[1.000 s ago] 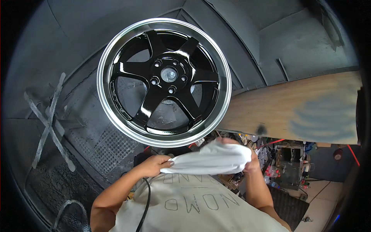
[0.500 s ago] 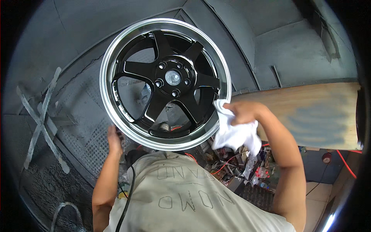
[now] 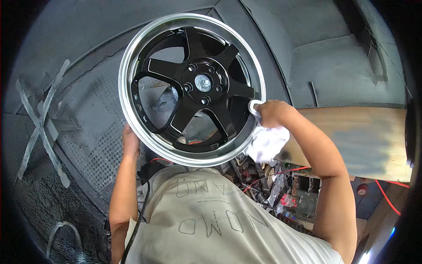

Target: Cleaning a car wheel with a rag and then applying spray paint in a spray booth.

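Observation:
A car wheel rim (image 3: 181, 115) with glossy black spokes and a polished silver lip faces up in front of me. At its lower left edge, my left hand (image 3: 130, 143) holds the outer lip; its fingertips are partly hidden behind the metal. My right hand (image 3: 274, 113) is closed round a white cloth (image 3: 269, 143) and presses a folded part of it against the lip on the right side. The loose end of the cloth hangs below that hand. What supports the rim is hidden underneath.
A wooden board (image 3: 365, 141) with a grey sprayed patch lies at the right. Below it are cluttered bottles (image 3: 288, 200), scraps and a red hose (image 3: 389, 198). A grey cross-shaped stand (image 3: 42, 124) is at the left. Grey panels (image 3: 321, 66) rise behind.
My right hand has moved the cloth slightly up along the lip. The rim has turned a little clockwise, and my left hand is now closer against its edge. The whole view has shifted slightly.

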`<state>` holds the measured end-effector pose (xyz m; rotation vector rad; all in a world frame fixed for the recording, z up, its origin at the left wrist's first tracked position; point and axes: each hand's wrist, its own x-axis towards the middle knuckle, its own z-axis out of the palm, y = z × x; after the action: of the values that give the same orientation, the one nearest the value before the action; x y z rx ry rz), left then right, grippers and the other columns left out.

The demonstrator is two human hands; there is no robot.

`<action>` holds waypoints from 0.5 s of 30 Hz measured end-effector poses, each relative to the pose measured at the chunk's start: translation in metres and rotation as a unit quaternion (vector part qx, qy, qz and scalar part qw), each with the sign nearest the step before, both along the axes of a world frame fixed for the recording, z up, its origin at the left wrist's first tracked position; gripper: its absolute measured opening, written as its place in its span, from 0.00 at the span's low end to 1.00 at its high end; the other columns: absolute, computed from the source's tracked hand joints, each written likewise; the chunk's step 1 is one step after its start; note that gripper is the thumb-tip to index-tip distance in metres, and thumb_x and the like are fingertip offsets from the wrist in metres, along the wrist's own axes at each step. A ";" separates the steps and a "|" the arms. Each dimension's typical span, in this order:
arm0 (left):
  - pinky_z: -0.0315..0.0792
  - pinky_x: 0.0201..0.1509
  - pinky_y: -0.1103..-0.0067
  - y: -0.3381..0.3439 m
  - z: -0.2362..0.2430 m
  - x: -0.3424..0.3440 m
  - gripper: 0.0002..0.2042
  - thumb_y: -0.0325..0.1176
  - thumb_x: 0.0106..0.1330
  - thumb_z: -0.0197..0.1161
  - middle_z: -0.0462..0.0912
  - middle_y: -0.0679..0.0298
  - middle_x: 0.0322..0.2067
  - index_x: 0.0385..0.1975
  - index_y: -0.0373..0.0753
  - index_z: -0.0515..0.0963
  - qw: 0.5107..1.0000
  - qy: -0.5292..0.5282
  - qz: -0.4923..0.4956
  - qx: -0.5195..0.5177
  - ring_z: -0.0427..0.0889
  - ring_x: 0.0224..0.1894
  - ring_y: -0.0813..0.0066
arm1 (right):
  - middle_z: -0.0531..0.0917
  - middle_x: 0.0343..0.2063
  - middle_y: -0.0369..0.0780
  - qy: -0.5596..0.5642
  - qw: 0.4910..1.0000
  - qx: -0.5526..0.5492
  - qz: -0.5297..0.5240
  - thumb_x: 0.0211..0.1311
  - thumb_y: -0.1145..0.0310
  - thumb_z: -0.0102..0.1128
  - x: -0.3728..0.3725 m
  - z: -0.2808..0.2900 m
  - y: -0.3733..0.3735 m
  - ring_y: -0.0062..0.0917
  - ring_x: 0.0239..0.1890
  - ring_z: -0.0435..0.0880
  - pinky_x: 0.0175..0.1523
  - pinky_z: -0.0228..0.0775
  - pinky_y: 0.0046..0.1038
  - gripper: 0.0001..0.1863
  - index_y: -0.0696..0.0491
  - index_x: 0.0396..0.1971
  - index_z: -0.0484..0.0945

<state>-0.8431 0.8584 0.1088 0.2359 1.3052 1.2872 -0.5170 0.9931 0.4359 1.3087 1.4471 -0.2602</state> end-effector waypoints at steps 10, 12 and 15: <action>0.77 0.45 0.78 -0.003 -0.005 -0.006 0.11 0.30 0.75 0.54 0.87 0.63 0.39 0.46 0.34 0.83 1.000 0.021 -0.014 -0.006 0.83 0.39 0.77 | 0.85 0.53 0.51 0.093 0.984 -0.147 0.033 0.51 0.59 0.63 0.035 -0.012 -0.009 0.42 0.54 0.86 0.61 0.76 0.36 0.48 0.47 0.77 0.60; 0.77 0.46 0.77 -0.004 -0.004 -0.009 0.12 0.31 0.75 0.54 0.87 0.62 0.39 0.47 0.33 0.83 1.000 0.002 -0.016 -0.019 0.84 0.39 0.76 | 0.86 0.51 0.51 0.026 0.996 -0.078 -0.017 0.52 0.64 0.62 0.045 -0.006 0.021 0.40 0.49 0.89 0.52 0.82 0.38 0.47 0.47 0.77 0.60; 0.78 0.49 0.76 -0.007 -0.002 -0.011 0.16 0.33 0.77 0.54 0.86 0.60 0.44 0.54 0.30 0.79 0.999 -0.003 -0.026 -0.041 0.84 0.44 0.74 | 0.87 0.50 0.49 0.072 0.993 -0.068 0.060 0.53 0.66 0.60 0.039 0.001 0.025 0.41 0.46 0.89 0.50 0.83 0.39 0.42 0.46 0.74 0.65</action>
<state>-0.8540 0.8513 0.1065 0.2067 1.3348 1.1879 -0.4782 1.0179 0.4366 1.1063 1.5953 -0.3744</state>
